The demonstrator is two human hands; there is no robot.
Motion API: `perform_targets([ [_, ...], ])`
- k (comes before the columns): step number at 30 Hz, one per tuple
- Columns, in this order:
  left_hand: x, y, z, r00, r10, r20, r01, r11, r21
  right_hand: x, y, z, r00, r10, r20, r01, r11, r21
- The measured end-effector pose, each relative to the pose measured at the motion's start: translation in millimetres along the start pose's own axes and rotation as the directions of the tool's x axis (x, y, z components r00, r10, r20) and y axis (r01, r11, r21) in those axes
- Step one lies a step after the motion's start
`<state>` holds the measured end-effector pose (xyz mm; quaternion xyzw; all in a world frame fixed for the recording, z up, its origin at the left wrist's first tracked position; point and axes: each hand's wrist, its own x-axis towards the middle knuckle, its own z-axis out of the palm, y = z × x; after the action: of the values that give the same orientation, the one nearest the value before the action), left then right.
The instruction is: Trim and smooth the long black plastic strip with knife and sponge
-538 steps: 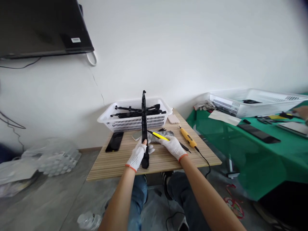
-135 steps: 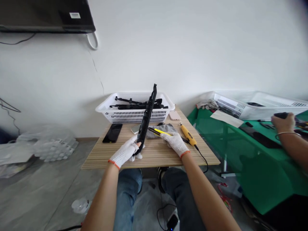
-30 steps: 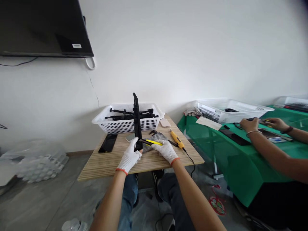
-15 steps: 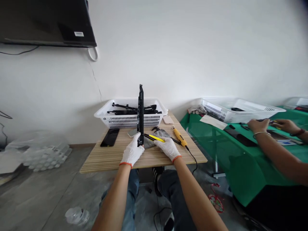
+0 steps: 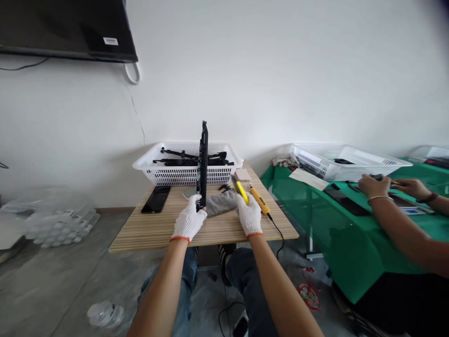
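My left hand (image 5: 190, 217), in a white knit glove, is closed round the lower end of a long black plastic part (image 5: 202, 161) that stands upright over the table. My right hand (image 5: 249, 214), gloved alike, grips a yellow utility knife (image 5: 242, 192) whose front end points up and away from me, a little blurred. The knife is apart from the black part. Between the hands a grey cloth (image 5: 220, 202) lies on the wooden table (image 5: 154, 236). Just right of the knife lies a yellow corded tool (image 5: 260, 200).
Behind is a white plastic basket (image 5: 168, 177) with several black parts. A black phone (image 5: 156, 200) lies at the left, a pink phone (image 5: 242, 174) at the back right. On the right, a co-worker's arms (image 5: 396, 220) reach over a green-covered table (image 5: 315, 220).
My right hand has drawn the knife away from the black part to the right and turned it from pointing left to pointing up. My left hand still holds the part upright.
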<state>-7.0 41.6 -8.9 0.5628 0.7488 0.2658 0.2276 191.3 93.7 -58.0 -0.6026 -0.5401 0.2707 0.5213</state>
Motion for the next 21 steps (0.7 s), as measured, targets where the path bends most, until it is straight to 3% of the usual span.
perform_targets([
  [3,1,0,0.6,1.0,0.014,-0.014,-0.014,0.999,0.033,2,4,-6,0.986,0.1,-0.133,-0.096,0.995,0.036],
  [5,2,-1,1.2,1.0,0.014,-0.02,-0.013,0.999,0.03,4,4,-8,0.993,0.112,-0.041,-0.111,0.993,0.046],
  [7,3,-2,1.9,1.0,0.003,-0.011,-0.003,1.0,0.011,4,1,-9,0.988,0.047,0.146,-0.045,0.999,-0.016],
  [10,3,-2,2.7,1.0,-0.017,-0.002,0.017,1.0,-0.007,2,-5,-10,0.932,-0.06,0.358,0.121,0.982,-0.148],
  [15,2,1,2.3,1.0,-0.031,-0.001,0.031,1.0,0.005,-4,-12,-12,0.892,-0.077,0.446,0.204,0.948,-0.243],
  [21,0,2,0.7,0.999,-0.035,0.005,0.034,0.996,0.079,-6,-13,-12,0.905,-0.084,0.418,0.225,0.927,-0.301],
])
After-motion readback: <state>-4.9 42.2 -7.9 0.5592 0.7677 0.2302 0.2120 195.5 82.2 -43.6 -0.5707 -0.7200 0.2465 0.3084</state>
